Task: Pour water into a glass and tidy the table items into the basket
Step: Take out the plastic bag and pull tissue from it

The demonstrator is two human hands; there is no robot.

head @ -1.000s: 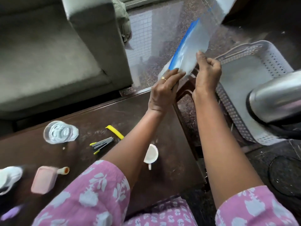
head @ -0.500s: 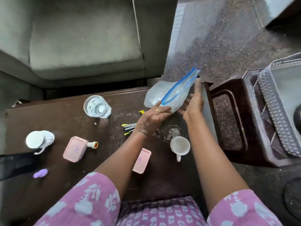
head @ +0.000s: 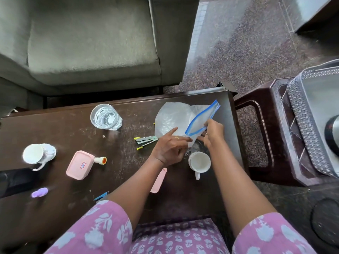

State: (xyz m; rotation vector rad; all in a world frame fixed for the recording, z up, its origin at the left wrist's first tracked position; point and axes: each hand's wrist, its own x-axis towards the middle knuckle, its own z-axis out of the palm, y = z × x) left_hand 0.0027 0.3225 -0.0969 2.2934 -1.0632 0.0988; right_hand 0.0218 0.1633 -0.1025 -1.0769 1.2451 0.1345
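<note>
A clear zip bag (head: 176,119) with a blue seal lies over the right part of the dark wooden table (head: 77,129). My left hand (head: 169,147) pinches its lower edge and my right hand (head: 213,132) grips the blue seal end. A glass of water (head: 106,117) stands at the table's back. A stapler with yellow ends (head: 145,141) lies just left of my left hand. A white cup (head: 200,163) stands under my right wrist. The grey perforated basket (head: 302,114) rests on a brown stool (head: 260,129) at the right.
On the table's left are a white cup (head: 37,155), a pink lidded box (head: 80,165), a small orange-capped tube (head: 100,160) and a purple item (head: 39,192). A second pink box (head: 158,182) shows under my left forearm. A grey sofa (head: 88,39) stands behind the table. A steel vessel (head: 333,136) sits in the basket.
The bag has come down from over the basket to the table top, with both hands still on it. My view has swung left, back over the table.
</note>
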